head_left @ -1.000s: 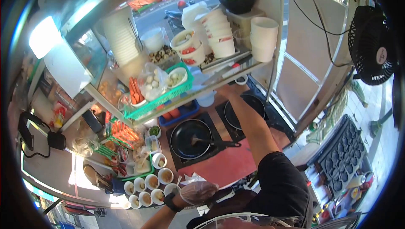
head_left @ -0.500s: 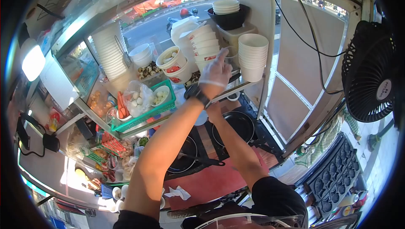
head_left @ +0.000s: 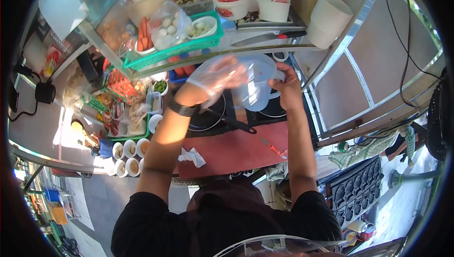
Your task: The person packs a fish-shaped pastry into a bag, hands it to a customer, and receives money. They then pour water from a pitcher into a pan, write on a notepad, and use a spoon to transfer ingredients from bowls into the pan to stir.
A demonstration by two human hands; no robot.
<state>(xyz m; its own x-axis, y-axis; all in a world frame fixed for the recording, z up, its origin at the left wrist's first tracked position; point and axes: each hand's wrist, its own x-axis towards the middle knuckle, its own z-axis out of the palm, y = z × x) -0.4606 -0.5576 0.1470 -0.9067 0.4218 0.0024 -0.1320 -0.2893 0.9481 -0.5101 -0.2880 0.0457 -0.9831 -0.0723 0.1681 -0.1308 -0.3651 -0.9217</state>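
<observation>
My right hand [head_left: 287, 86] is closed round the handle of a translucent bluish plastic jug [head_left: 255, 97], which is held over the stove between the two frying pans. The jug's round mouth faces up toward me. My left hand [head_left: 220, 78], in a clear plastic glove and with a black watch on the wrist, is at the jug's left side and overlaps its rim in this view. Motion smears its fingers. Below lie the left black frying pan [head_left: 208, 117], its handle pointing right, and the right pan [head_left: 274, 109], partly hidden by the jug.
On the shelf above, a knife [head_left: 265, 38] lies beside stacked paper bowls [head_left: 328, 20] and a green basket [head_left: 177, 48] with eggs and sausages. A crumpled tissue [head_left: 192, 157] rests on the red counter [head_left: 231, 148]. Small cups [head_left: 130, 148] stand left, a fish-shaped mould pan [head_left: 357, 193] right.
My left hand has come down from the bowls on the shelf to the jug. My right hand, hidden before, now shows with the jug raised. The view has tilted down.
</observation>
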